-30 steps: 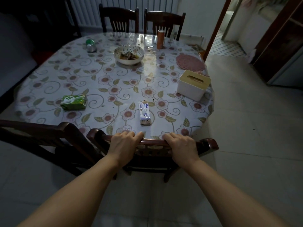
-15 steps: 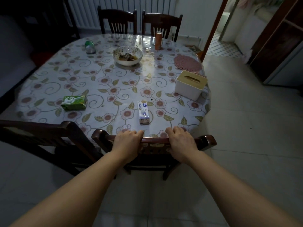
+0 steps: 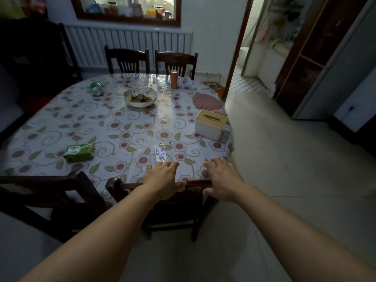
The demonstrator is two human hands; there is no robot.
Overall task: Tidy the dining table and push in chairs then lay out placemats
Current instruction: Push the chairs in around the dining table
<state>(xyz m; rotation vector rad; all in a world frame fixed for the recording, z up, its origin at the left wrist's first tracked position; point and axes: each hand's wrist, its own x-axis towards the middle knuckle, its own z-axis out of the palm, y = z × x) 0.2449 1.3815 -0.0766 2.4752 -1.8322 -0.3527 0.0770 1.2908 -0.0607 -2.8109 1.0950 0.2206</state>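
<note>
Wooden chair [image 3: 162,188] now sits tucked against the surface [image 3: 61,127]; your left hand [image 3: 162,178] and right hand [image 3: 222,178] have released their grip, fingers spread above its top rail. That chair looks done; clutter remains, including a milk carton [image 3: 160,153] just beyond your left fingertips.

Round desk [image 3: 61,127] with a floral cover. The bowl [image 3: 140,96] sits toward the far side, green can [image 3: 96,88] left of it, orange tube [image 3: 174,79] and pink doily [image 3: 206,101] right, tissue box [image 3: 210,124] nearer right, green pack [image 3: 79,152] and small carton [image 3: 160,153] nearest.
</note>
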